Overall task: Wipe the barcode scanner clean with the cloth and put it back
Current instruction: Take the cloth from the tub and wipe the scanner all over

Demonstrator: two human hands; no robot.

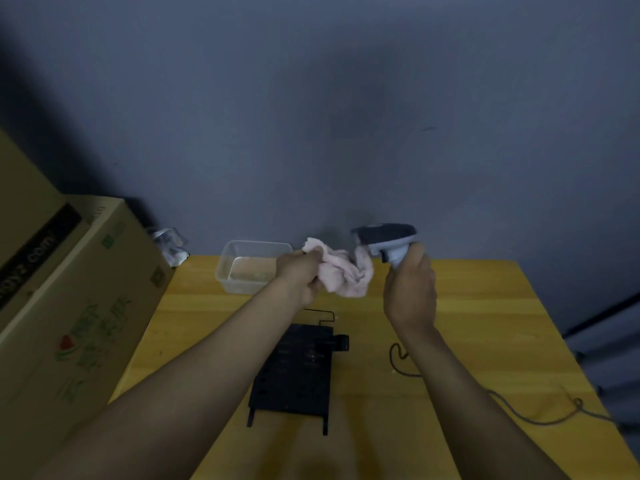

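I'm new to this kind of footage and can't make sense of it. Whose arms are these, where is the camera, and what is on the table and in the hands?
There is one picture, from a camera worn on a person's head, looking forward and down, so the two bare arms are the wearer's own. The left hand grips a crumpled pink cloth. The right hand holds a barcode scanner by its handle, lifted above the yellow wooden table, with the cloth touching its head. On the table lie a clear plastic tub, a flat black stand and a thin cable. Cardboard boxes stand at the left.
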